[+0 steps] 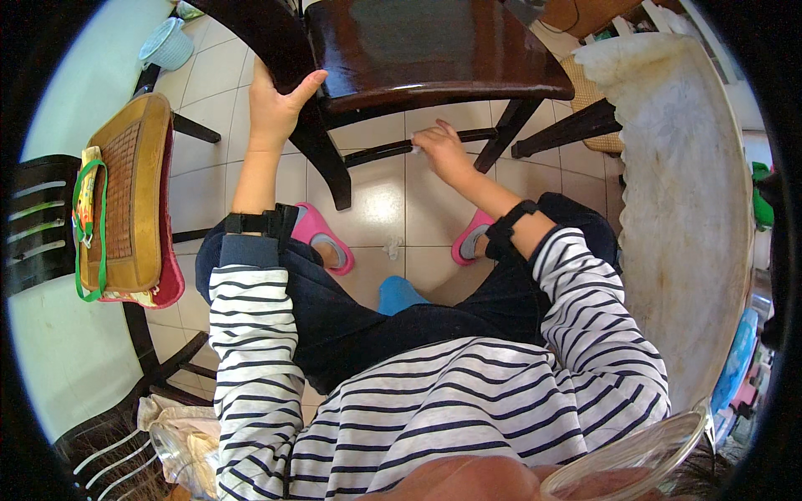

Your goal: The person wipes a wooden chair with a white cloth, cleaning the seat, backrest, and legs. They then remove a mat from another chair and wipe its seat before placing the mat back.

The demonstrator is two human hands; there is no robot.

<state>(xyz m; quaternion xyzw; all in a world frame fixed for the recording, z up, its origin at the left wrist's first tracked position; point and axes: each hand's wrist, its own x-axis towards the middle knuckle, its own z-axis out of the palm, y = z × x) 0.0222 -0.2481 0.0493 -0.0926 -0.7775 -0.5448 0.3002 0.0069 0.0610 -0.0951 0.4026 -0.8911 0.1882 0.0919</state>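
Note:
A dark, glossy wooden chair [432, 53] stands in front of me. My left hand [276, 106] grips its curved back post [291, 53], thumb on the near side and the other fingers mostly hidden behind the wood. Below the seat, my right hand [442, 150] pinches a small white wad, likely tissue [415, 148], against the stretcher rail [379, 153] between two legs. Part of the rail is covered by that hand. Another crumpled white wad [393, 248] lies on the floor tiles between my feet.
At left, a second chair carries a brown seat cushion [122, 194] with a green strap [80, 263]. A light blue basket [168, 45] stands at the upper left. A cloth-covered table [686, 219] borders my right side. Pink slippers [319, 238] are on my feet, with something blue [398, 295] beneath me.

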